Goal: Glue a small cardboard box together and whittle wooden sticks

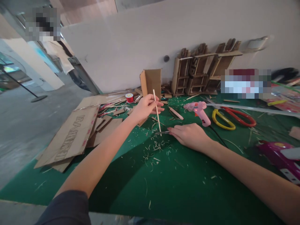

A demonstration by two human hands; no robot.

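Observation:
My left hand (146, 107) pinches a thin pale wooden stick (157, 109) near its upper half and holds it almost upright, its lower tip resting on the green mat (178, 187). My right hand (189, 136) lies low on the mat, fingers closed on a small grey blade (162, 132) whose tip meets the base of the stick. Pale wood shavings (154, 150) are scattered on the mat under and in front of both hands.
A pink glue gun (201, 112), yellow-handled scissors (222, 120) and red-handled scissors (241, 115) lie right of my hands. Flat cardboard sheets (70, 134), a red spool (129, 98), a folded cardboard box (151, 82) and cardboard models (201, 70) stand behind. A person stands far left.

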